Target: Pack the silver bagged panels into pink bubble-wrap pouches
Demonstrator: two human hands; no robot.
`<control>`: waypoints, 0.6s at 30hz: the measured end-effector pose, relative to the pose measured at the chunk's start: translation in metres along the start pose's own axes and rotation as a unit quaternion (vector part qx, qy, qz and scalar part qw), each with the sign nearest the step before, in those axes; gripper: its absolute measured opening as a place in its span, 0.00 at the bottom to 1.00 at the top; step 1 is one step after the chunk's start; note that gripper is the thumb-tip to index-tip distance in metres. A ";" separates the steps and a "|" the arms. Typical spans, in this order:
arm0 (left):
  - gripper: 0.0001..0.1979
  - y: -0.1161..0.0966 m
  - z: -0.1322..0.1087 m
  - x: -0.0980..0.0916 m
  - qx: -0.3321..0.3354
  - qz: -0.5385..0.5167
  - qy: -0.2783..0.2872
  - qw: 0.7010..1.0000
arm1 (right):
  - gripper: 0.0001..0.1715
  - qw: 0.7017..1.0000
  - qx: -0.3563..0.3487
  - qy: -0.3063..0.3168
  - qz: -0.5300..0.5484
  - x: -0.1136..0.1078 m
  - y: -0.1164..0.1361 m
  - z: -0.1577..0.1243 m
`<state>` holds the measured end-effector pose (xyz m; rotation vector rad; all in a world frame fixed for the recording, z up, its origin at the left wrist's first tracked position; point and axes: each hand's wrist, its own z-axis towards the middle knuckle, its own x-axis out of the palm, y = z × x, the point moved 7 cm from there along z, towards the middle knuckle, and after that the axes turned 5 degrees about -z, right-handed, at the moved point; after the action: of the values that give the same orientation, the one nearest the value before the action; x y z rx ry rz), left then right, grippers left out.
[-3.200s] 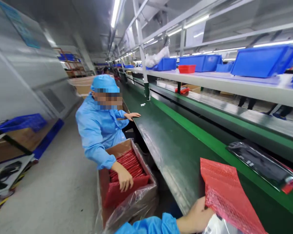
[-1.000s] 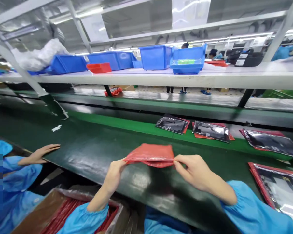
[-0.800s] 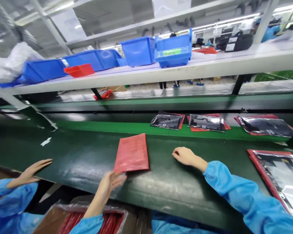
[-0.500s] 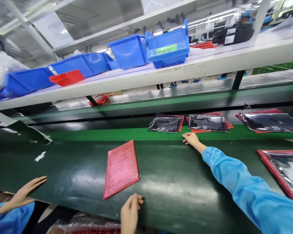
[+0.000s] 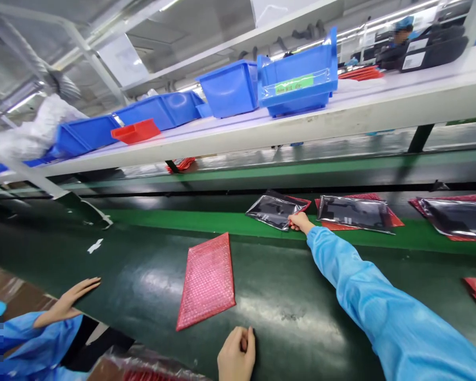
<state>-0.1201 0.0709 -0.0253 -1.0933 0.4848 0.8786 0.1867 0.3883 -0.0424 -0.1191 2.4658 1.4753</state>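
My right hand (image 5: pixel 300 221) reaches far across the dark green belt (image 5: pixel 293 312) and pinches the near corner of a shiny black foil pouch (image 5: pixel 273 209), lifting that edge a little. A red bubble bag (image 5: pixel 208 280) lies flat on the belt in front of me, with no hand on it. My left hand (image 5: pixel 237 354) rests at the belt's near edge with its fingers curled in, and I see nothing in it.
Two more black pouches on red bags (image 5: pixel 355 212) (image 5: pixel 456 217) lie along the green strip to the right. Blue bins (image 5: pixel 297 74) and a red tray (image 5: pixel 137 130) stand on the white shelf above. A co-worker's hand (image 5: pixel 72 297) lies flat on the belt's left edge.
The red bubble bag, held up in both hands a second ago, now lies on the belt. My right hand went across to the black pouch and gripped its corner; my left drew back.
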 end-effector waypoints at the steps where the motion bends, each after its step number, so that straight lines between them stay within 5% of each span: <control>1: 0.20 0.003 0.000 0.001 -0.021 -0.016 0.006 1.000 | 0.16 1.000 -0.006 0.012 0.006 0.008 0.001 -0.005; 4: 0.21 0.016 0.004 0.002 -0.131 -0.109 0.014 0.985 | 0.16 0.998 -0.026 0.048 0.024 0.031 -0.004 -0.033; 6: 0.19 0.020 0.008 0.006 -0.231 -0.237 0.023 0.943 | 0.17 0.996 -0.040 0.071 0.039 0.043 -0.019 -0.067; 11: 0.19 -0.031 0.032 0.052 -0.420 -0.568 0.110 0.700 | 0.35 0.988 -0.054 0.131 0.068 0.050 -0.088 -0.200; 13: 0.18 -0.056 0.040 0.074 -0.460 -0.601 0.113 0.644 | 0.37 0.984 -0.042 0.155 0.070 0.041 -0.119 -0.258; 18: 0.12 -0.074 0.018 0.099 -0.511 -0.540 0.085 0.663 | 0.33 0.961 0.013 0.271 0.046 -0.017 -0.181 -0.352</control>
<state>-0.0039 0.1100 -0.0481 -2.1447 -0.6604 -0.1552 0.1755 -0.0079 -0.0343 -0.4666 2.9473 1.6187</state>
